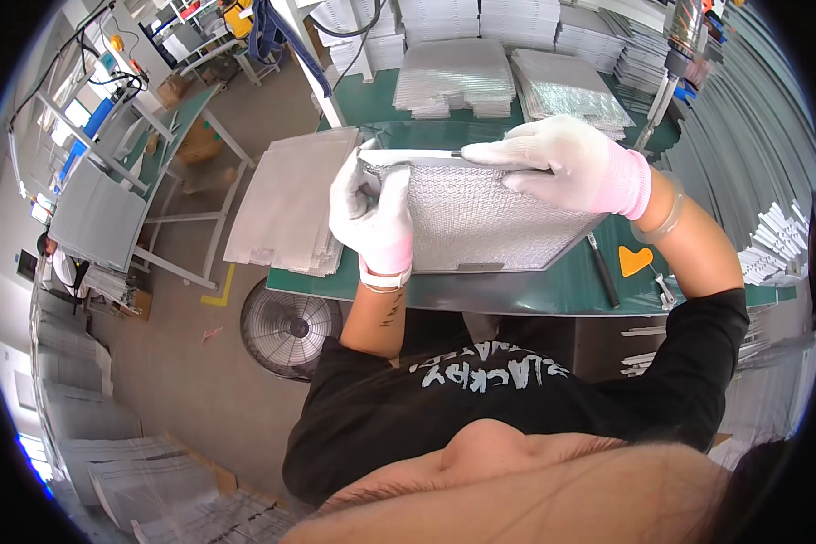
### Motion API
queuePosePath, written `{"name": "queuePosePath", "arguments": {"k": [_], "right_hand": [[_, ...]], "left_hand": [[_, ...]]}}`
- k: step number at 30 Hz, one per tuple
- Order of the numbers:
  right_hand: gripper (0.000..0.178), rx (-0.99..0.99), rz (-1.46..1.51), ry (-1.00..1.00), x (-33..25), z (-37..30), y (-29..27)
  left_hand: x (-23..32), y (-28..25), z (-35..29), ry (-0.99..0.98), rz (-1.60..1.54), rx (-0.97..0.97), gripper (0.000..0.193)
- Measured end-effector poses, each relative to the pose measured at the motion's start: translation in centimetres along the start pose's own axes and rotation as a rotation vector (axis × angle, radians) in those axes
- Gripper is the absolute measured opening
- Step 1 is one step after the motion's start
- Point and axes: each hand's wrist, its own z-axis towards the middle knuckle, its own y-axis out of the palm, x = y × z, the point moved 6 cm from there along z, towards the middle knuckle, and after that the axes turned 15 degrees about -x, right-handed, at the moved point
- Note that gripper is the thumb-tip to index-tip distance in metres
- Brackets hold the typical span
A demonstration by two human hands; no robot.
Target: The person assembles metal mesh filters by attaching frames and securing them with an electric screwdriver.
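A framed metal mesh panel with a silvery, textured face stands tilted on the green worktable in front of me. My left hand, in a white glove with a pink cuff, grips the upper left corner of its frame, thumb on the near face. Along the top edge lie the fingers of my right hand, gloved alike, with the thumb against the mesh. A small dark piece shows on the top edge by the right fingertips. The panel's far side is hidden.
Mesh sheets are stacked at the table's left, with more stacks behind. A black-handled tool and an orange heart-shaped piece lie at right. A powered tool hangs back right. A floor fan stands below left.
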Motion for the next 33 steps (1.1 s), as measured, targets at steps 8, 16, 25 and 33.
{"name": "queuePosePath", "arguments": {"k": [8,16,25,33], "right_hand": [[0.052,-0.013,-0.043,0.029,0.2,0.6,0.4],[0.053,-0.019,-0.083,0.051,0.1,0.8,0.6],[0.051,-0.004,-0.062,0.05,-0.1,0.9,0.6],[0.053,-0.073,-0.021,0.117,-0.6,0.9,0.1]], "left_hand": [[-1.7,-1.3,-0.7,-0.109,0.005,-0.053,0.036],[-1.8,-1.0,-0.5,-0.177,-0.192,-0.002,0.035],[-1.8,-1.0,-0.2,-0.162,-0.184,-0.023,0.036],[-2.0,-1.1,0.3,-0.176,-0.284,-0.101,0.043]]}}
